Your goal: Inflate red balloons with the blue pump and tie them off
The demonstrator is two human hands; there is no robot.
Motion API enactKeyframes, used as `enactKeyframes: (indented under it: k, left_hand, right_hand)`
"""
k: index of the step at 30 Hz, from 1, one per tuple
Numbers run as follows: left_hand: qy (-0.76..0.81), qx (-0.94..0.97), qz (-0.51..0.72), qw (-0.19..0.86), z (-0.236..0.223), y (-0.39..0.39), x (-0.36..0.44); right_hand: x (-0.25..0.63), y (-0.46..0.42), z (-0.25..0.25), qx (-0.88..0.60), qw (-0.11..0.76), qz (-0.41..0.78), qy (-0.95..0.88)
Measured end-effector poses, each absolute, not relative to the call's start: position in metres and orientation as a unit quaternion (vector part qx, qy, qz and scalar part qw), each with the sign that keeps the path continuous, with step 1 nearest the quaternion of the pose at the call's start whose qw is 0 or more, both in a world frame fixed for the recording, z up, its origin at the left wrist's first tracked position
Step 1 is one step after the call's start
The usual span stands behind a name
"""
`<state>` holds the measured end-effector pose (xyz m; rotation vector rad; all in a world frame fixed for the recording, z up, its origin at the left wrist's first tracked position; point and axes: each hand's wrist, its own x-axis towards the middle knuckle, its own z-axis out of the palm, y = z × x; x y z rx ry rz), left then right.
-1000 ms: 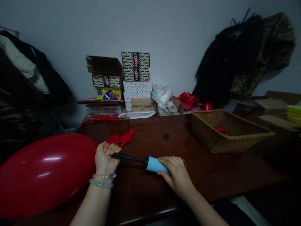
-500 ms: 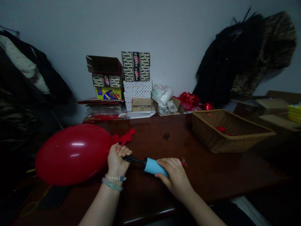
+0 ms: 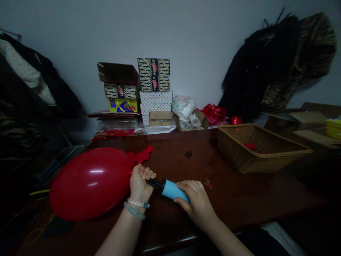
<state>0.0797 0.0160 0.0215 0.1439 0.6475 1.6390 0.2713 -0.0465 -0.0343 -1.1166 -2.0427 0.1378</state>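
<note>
My left hand (image 3: 140, 184) is closed around the neck of an inflated red balloon (image 3: 90, 183) and the black nozzle end of a hand pump. The balloon lies to the left on the dark wooden table (image 3: 170, 213). My right hand (image 3: 195, 202) grips the pump's light blue handle (image 3: 172, 189), pushed in close to my left hand so only a short black piece shows between them. Flat uninflated red balloons (image 3: 141, 155) lie just beyond my left hand.
A wicker basket (image 3: 277, 156) with a red item inside stands at the right. Stacked patterned boxes (image 3: 154, 90), plastic bags and red ribbon (image 3: 213, 113) line the back edge. A small black band (image 3: 188, 154) and a tiny colourful scrap (image 3: 207, 183) lie mid-table. Dark coats hang on the wall.
The pump handle has been pushed in toward my left hand, shortening the exposed rod. My left hand and the balloon have shifted right, and the balloon takes up less of the view than a second ago.
</note>
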Motion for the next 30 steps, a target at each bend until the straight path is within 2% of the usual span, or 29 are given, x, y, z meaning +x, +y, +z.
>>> enactKeyframes:
  k: [20,30]
  left_hand:
    - [0.248,0.081,0.764,0.59,0.046,0.023,0.022]
    - [0.253,0.068,0.759,0.597,0.03,0.028,0.021]
  right_hand:
    - [0.287,-0.041,-0.021,-0.445,0.362,0.032,-0.819]
    - [0.287,-0.039,-0.027,-0.442,0.382,0.024,-0.811]
